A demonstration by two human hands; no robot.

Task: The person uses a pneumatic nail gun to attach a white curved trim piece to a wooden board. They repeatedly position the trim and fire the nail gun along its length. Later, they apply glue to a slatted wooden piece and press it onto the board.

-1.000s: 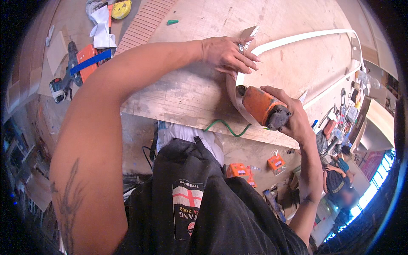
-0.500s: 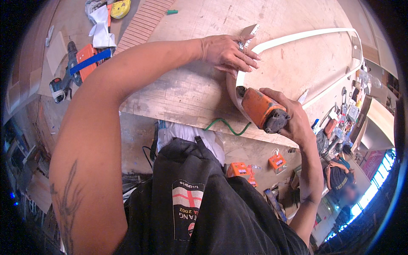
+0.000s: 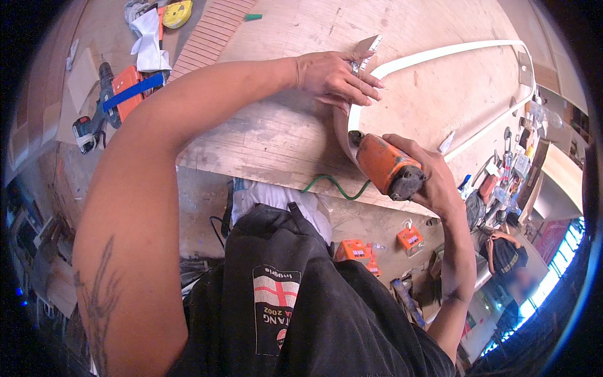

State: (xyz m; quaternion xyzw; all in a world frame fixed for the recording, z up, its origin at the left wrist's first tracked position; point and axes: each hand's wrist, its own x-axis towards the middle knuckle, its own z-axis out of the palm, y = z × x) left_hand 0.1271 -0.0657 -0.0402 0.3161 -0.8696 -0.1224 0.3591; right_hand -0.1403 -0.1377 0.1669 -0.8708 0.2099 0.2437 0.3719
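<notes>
A curved frame with a white upper edge (image 3: 433, 54) stands on the wooden workbench (image 3: 251, 147), bent into a rounded loop. My left hand (image 3: 339, 78) grips its near left bend, fingers laid over the white edge, the thumb mostly hidden. In my right hand (image 3: 433, 179) is an orange air nailer (image 3: 383, 160) with a dark end cap, its nose against the frame just below my left fingers. The right fingers are partly hidden behind the tool body. A small block (image 3: 369, 44) stands by the frame beyond my left hand.
A green coiled hose (image 3: 331, 180) lies along the bench's near edge. A slatted wood panel (image 3: 210, 34), a yellow tape measure (image 3: 177, 14) and a cordless drill (image 3: 105, 94) lie at left. Assorted tools (image 3: 502, 173) and another person (image 3: 505, 254) are at right.
The nailer and my right hand have shifted slightly toward me along the frame. My left hand has stayed nearly still on the bend.
</notes>
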